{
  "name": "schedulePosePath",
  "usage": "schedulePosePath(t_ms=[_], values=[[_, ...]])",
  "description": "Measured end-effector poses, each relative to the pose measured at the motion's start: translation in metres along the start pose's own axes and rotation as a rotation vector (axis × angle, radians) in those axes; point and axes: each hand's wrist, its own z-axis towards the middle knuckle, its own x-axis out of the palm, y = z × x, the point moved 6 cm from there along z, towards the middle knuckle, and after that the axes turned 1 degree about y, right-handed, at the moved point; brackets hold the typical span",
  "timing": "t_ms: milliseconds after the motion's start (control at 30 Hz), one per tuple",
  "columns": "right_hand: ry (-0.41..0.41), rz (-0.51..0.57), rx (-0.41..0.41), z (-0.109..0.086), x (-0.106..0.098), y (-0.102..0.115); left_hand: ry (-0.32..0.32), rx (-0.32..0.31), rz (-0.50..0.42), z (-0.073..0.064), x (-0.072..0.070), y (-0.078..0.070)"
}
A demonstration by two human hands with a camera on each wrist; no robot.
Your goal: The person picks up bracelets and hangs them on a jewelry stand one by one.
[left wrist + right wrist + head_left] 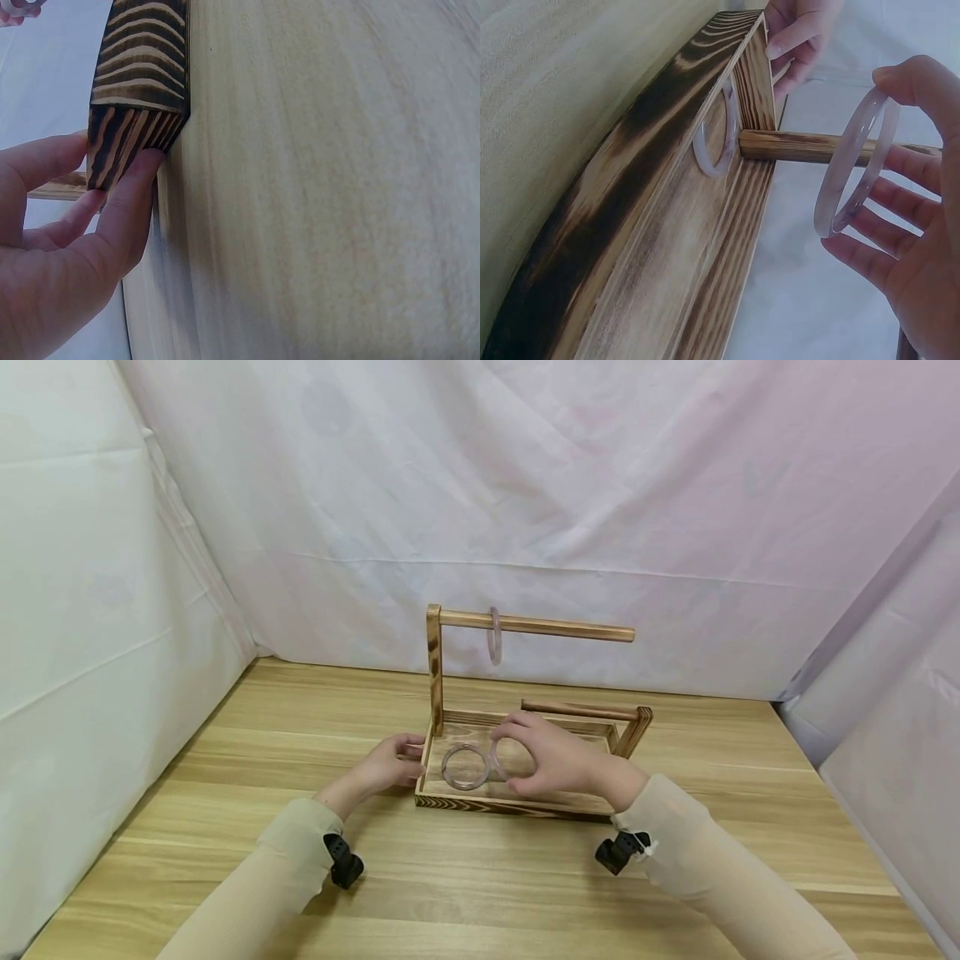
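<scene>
My right hand (pixel 555 756) holds a pale, translucent bangle (pixel 847 169) above the wooden tray of a rack, thumb on one side of the ring and fingertips on the other. A second bangle (pixel 465 767) lies inside the tray (pixel 480 806), left of the held one. From the upper rod (pixel 562 627) hangs a third, pinkish bangle (pixel 495 637). At the tray's left end, my left hand (pixel 386 764) touches the outside of the short wall (pixel 127 142) with thumb and fingertips, its fingers extended rather than curled round it.
The upper rod juts rightward from a tall post (pixel 435 672) at the tray's left end. Lower down, a second rod (pixel 577 709) reaches left from a short post (pixel 635 731) at the right. White cloth (pixel 525 527) hangs behind the wood-grain table (pixel 480 893).
</scene>
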Motion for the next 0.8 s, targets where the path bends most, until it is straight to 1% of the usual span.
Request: schedulePosePath(t_ms=[300, 433, 600, 800], values=[[-0.019, -0.013, -0.051, -0.005, -0.005, 0.006, 0.006, -0.002, -0.001, 0.000, 0.001, 0.000], [-0.034, -0.005, -0.057, -0.008, -0.009, 0.009, 0.002, -0.007, 0.001, 0.000, 0.000, 0.000], [-0.048, 0.046, -0.040, -0.013, -0.015, 0.011, -0.002, -0.010, 0.001, -0.001, 0.001, -0.001], [-0.051, 0.156, -0.002, -0.018, -0.023, 0.012, 0.003, -0.008, 0.008, -0.001, 0.001, -0.001]])
